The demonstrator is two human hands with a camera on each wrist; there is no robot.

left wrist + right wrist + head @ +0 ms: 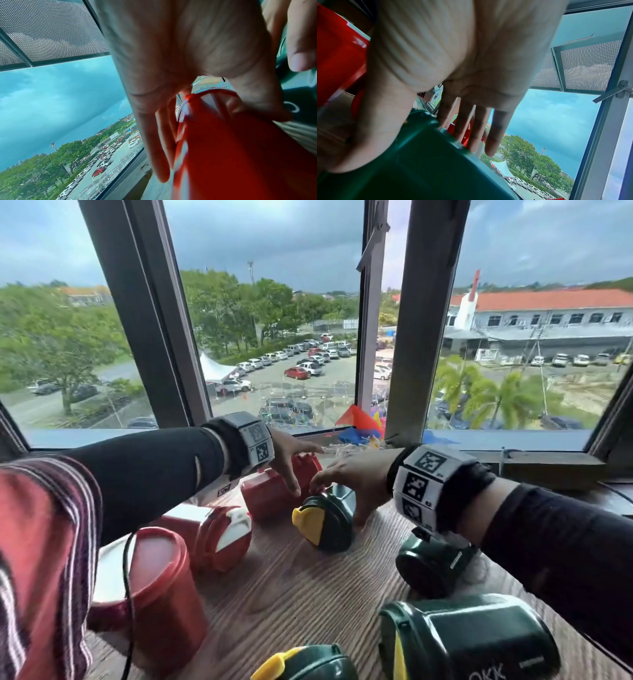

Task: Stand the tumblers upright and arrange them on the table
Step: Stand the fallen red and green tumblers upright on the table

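Bright overcast daylight through the window (274,337); bowed wide-angle edges, blurred wrist views.

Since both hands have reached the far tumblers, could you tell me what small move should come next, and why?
Probably close each hand and tip its tumbler upright. The left hand spreads over the red tumbler and the right hand over the green tumbler, fingers straight, neither gripping. Both tumblers lie on their sides on the table.

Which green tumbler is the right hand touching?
The far green tumbler, lying on its side with its yellow-flapped lid facing the camera. The right hand rests on it; the other green ones lie nearer, untouched.
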